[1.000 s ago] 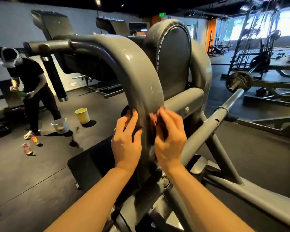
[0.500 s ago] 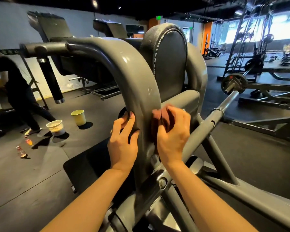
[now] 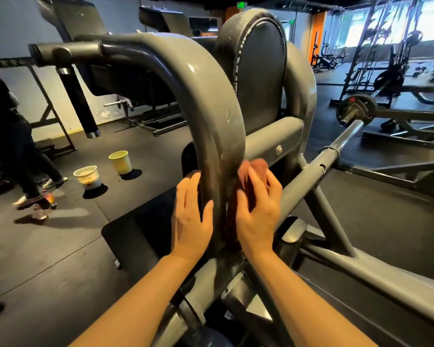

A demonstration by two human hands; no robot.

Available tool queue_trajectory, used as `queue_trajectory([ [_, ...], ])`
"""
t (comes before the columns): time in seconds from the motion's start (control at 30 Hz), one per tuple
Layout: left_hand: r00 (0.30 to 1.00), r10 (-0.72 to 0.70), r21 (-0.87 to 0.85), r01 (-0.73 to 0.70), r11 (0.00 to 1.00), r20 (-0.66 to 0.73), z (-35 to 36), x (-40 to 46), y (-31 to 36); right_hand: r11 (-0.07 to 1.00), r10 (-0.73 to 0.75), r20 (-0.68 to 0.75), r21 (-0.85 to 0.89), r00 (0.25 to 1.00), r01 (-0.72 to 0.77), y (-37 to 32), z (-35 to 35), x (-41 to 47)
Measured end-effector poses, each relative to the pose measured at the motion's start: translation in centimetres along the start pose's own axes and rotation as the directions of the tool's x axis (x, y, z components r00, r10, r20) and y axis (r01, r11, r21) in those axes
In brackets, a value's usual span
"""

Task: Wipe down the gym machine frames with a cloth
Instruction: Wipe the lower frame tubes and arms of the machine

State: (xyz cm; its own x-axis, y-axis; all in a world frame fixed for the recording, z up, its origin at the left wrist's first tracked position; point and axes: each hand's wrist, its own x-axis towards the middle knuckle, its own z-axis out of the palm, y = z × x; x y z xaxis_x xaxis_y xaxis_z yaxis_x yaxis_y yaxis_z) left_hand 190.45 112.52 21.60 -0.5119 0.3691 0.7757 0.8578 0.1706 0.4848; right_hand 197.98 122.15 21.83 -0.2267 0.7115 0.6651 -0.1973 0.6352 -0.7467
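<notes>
— Where's our cloth (image 3: 248, 181)?
— Against the frame's (image 3: 211, 101) right side, our right hand (image 3: 257, 209) pressing it, fingers spread.
— And our left hand (image 3: 191, 211)?
— Flat on the frame's left side, fingers relaxed.

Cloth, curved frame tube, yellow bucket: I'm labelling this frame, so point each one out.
cloth (image 3: 254, 169), head view, bunched top above the fingers.
curved frame tube (image 3: 211, 96), head view, outer bend.
yellow bucket (image 3: 122, 162), head view, side wall.
</notes>
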Motion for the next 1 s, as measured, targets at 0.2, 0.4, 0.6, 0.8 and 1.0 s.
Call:
queue_trajectory([
  [0.2,0.985,-0.063,0.086,0.050,0.995,0.157,0.3,-3.5,-0.2,0.995,0.048,0.278,-0.098,0.959,-0.022,2.8,0.4,-4.6],
  [0.4,0.991,-0.052,0.108,0.038,0.993,0.127,-0.5,-3.2,0.1,0.914,0.400,0.102,-0.114,0.911,-0.388,-0.6,2.2,-3.4],
  [0.6,0.990,0.134,0.067,-0.131,0.989,-0.034,-1.9,3.2,1.7,0.987,-0.156,0.051,-0.017,0.986,0.157,-4.8,3.1,1.0],
  [0.8,0.961,0.272,0.167,-0.261,0.951,-0.046,-3.8,8.9,2.1,0.871,-0.450,0.190,-0.125,0.873,0.476,-4.6,3.2,5.2],
  [1.0,0.933,0.347,0.356,-0.357,0.864,0.093,-5.2,12.8,2.6,0.947,-0.287,0.174,-0.096,0.942,0.306,-4.4,2.7,9.5],
])
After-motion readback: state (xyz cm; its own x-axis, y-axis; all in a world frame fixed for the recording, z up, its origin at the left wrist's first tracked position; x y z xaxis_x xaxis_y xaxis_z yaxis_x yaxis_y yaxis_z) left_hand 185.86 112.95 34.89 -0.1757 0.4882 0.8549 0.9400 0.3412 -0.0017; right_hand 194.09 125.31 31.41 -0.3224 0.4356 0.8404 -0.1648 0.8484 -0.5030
